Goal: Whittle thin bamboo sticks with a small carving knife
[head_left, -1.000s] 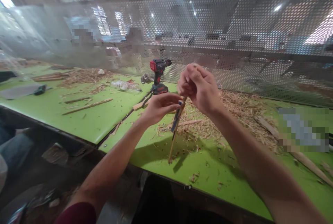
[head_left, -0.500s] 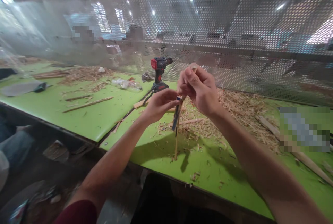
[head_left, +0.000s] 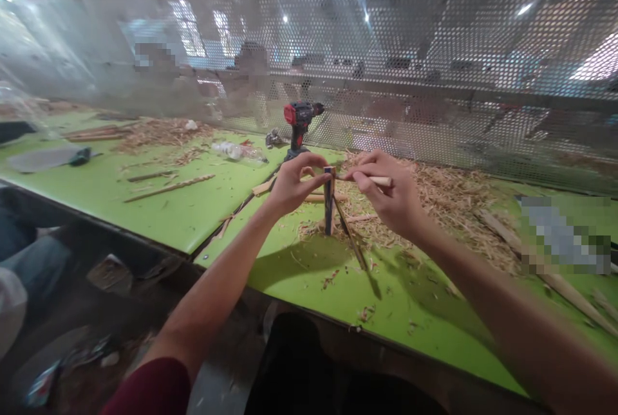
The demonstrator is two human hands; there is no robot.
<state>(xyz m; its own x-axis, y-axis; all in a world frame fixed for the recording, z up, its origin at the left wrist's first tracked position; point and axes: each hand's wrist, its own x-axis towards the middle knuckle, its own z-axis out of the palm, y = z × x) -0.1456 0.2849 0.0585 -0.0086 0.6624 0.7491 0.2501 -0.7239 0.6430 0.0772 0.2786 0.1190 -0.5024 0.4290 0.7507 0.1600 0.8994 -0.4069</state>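
Observation:
A narrow upright block with dark blue sides [head_left: 329, 204] stands over the green table, its top pinched between the thumb and fingers of my left hand [head_left: 295, 184]. My right hand [head_left: 386, 190], just to the right, grips a thin tool with a pale wooden handle [head_left: 380, 181]. The tool lies nearly level, its tip at the upper part of the block. A thin dark stick [head_left: 351, 235] slants down to the right from beside the block; what bears its upper end is unclear.
A red and black drill [head_left: 298, 120] stands behind my hands. Wood shavings [head_left: 449, 215] cover the table at right, near a long wooden piece [head_left: 570, 296]. A plastic bottle [head_left: 236, 151] lies left. A perforated metal screen [head_left: 434, 100] borders the back.
My right hand has moved down and right, and the tool has turned from steep to nearly level. The block now stands more upright. The dark stick slants out to the right.

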